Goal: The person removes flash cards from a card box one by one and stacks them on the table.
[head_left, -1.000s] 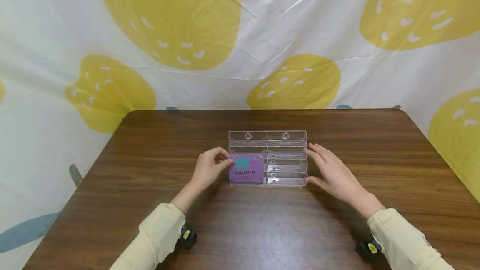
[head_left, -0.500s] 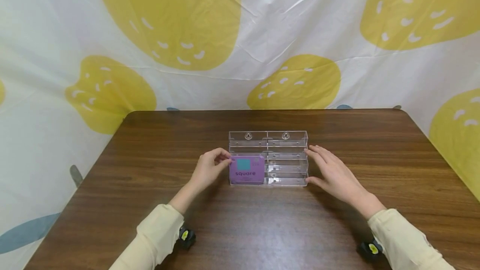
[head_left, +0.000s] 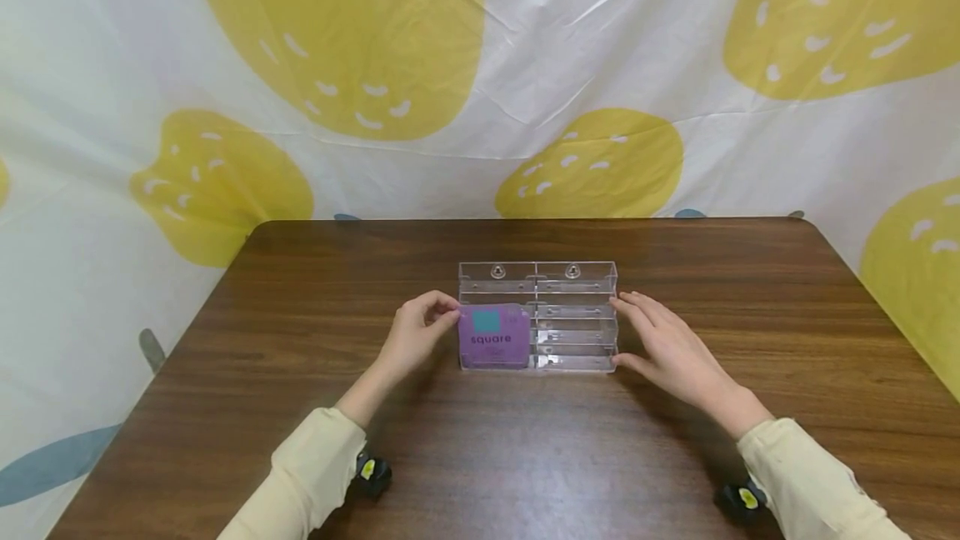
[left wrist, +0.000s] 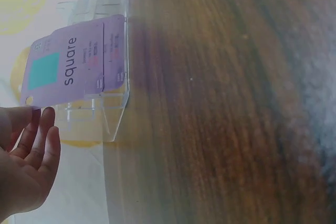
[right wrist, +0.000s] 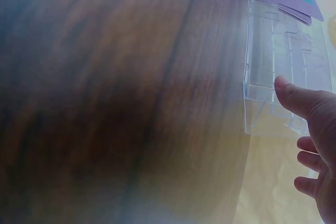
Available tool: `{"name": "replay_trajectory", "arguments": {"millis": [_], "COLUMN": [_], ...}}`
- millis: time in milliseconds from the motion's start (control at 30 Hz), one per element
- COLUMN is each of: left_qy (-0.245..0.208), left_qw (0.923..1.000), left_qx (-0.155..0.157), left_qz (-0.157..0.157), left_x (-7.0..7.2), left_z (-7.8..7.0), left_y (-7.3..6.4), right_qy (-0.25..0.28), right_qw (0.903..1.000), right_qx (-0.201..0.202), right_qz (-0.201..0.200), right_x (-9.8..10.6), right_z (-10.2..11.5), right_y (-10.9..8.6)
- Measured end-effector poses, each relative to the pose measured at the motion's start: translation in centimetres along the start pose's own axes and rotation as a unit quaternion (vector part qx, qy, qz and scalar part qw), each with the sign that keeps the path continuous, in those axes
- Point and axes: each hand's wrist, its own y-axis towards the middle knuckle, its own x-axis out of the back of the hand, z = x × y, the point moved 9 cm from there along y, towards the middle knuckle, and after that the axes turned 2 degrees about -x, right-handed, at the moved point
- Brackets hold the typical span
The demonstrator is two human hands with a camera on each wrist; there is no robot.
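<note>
Yellow fruit prints cover the cloth (head_left: 405, 182) behind a wood-grain table (head_left: 480, 457), and from my remote seat I see a clear rack (head_left: 575, 337) standing on it. I find the purple card (head_left: 493, 350) at the rack's lower left, facing me, its foot inside the pocket; the right wrist view shows other cards (right wrist: 295, 15) layered behind it. I judge it light, thin and fairly stiff, smooth enough to slide, liable to crease if bent; the free upper corner looks the best hold. There the left hand (head_left: 414, 332) pinches it between thumb and fingertips, the remaining fingers loosely curled. I'd treat the rack as rigid but brittle, and steady it by its end walls. At its right end, the right hand (head_left: 663, 346) lies spread, thumb low, gripping nothing; whether it presses, I can't tell. Both forearms angle inward, sleeves (head_left: 322, 452) pushed back.
</note>
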Motion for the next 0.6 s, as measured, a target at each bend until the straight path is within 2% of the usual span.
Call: {"name": "replay_trajectory", "arguments": {"millis": [167, 367, 600], "left_qy": [-0.022, -0.07, -0.11], "left_qw": [0.9997, 0.9971, 0.9929], "left_qx": [0.011, 0.023, 0.043], "left_qz": [-0.008, -0.016, -0.015], "left_x": [0.26, 0.59, 0.78], "left_z": [-0.27, -0.37, -0.63], "left_y": [0.01, -0.03, -0.89], "right_qy": [0.001, 0.002, 0.003], "right_qw": [1.0, 1.0, 1.0], "right_qx": [-0.002, -0.003, -0.003], "right_qz": [0.003, 0.002, 0.003], "right_x": [-0.11, -0.14, -0.15], "right_z": [-0.02, -0.03, -0.04], "right_y": [-0.02, -0.02, -0.04]}}
